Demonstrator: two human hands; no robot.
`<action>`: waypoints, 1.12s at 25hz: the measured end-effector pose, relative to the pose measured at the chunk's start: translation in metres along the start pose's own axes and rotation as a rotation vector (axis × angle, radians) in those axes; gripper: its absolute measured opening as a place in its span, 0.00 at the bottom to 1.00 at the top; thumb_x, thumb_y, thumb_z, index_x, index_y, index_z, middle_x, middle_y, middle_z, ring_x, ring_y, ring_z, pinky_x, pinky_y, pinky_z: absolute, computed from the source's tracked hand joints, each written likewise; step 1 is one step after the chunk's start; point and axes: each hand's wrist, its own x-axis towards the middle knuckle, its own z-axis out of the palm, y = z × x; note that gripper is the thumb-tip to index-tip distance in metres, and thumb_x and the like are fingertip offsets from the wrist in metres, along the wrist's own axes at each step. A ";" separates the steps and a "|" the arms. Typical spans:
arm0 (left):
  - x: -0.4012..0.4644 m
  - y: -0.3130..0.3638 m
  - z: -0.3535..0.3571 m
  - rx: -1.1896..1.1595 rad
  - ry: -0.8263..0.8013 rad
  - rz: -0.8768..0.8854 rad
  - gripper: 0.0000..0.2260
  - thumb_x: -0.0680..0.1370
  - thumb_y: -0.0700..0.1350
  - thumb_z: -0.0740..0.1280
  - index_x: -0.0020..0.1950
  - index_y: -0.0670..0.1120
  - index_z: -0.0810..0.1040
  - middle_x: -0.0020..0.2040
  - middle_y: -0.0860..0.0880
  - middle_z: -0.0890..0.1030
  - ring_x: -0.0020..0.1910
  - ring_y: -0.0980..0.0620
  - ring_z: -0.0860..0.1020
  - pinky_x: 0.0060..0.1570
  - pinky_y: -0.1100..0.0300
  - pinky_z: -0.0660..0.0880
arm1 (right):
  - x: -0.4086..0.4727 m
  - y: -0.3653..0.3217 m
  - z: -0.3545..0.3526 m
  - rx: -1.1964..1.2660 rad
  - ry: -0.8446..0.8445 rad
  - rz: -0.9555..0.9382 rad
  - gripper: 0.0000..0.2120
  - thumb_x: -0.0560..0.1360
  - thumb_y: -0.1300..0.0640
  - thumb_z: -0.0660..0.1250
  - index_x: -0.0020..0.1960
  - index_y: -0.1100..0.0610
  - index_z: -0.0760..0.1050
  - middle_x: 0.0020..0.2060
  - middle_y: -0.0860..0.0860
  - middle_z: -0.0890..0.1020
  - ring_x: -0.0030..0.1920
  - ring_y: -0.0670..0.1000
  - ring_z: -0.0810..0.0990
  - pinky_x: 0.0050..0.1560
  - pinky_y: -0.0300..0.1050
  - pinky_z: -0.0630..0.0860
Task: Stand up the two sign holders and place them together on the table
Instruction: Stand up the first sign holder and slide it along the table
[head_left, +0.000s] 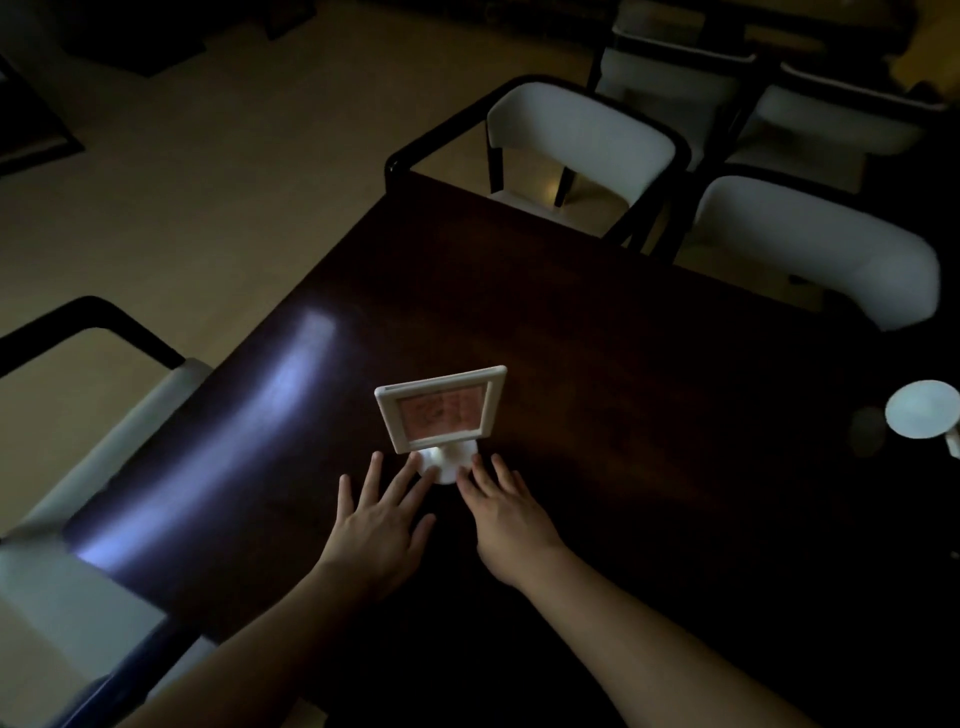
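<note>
Sign holders are two here: a white plastic-framed sign holder with a pinkish insert (440, 409) stands upright on its round white base near the middle of the dark glossy wooden worktop (597, 322), while a second white sign holder (924, 415) lies on its side at the far right edge of the head view, well apart from the first, its round base turned toward the camera and the rest cut off by the frame. Both bare forearms reach forward over the worktop, palms down. The left hand (382, 525) has its fingers (415, 475) spread and loose, the tips touching the left side of the round base. The right hand (506, 514) lies flatter, its fingers extended side by side, the tips meeting the base's right side. Neither hand is closed around anything. White-cushioned chairs with dark frames (582, 140) stand around the worktop on a pale floor (208, 156); the room is dim.
</note>
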 end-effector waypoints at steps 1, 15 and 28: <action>0.007 -0.010 -0.004 0.001 0.002 0.016 0.28 0.80 0.62 0.46 0.79 0.59 0.43 0.80 0.57 0.42 0.76 0.42 0.34 0.71 0.33 0.41 | 0.010 -0.006 -0.003 0.002 0.002 0.016 0.33 0.79 0.63 0.54 0.80 0.55 0.45 0.80 0.55 0.48 0.79 0.59 0.42 0.77 0.56 0.45; 0.106 -0.151 -0.058 -0.006 0.027 0.102 0.30 0.78 0.64 0.43 0.79 0.58 0.45 0.80 0.56 0.43 0.76 0.41 0.34 0.70 0.32 0.38 | 0.158 -0.079 -0.055 0.016 -0.020 0.140 0.36 0.78 0.65 0.56 0.80 0.52 0.44 0.81 0.52 0.45 0.79 0.56 0.39 0.77 0.55 0.45; 0.146 -0.182 -0.073 -0.029 0.048 0.061 0.30 0.78 0.64 0.43 0.79 0.58 0.45 0.81 0.55 0.44 0.77 0.40 0.36 0.70 0.32 0.39 | 0.214 -0.083 -0.071 0.018 -0.037 0.121 0.37 0.77 0.65 0.58 0.80 0.52 0.44 0.81 0.52 0.44 0.79 0.56 0.40 0.77 0.56 0.46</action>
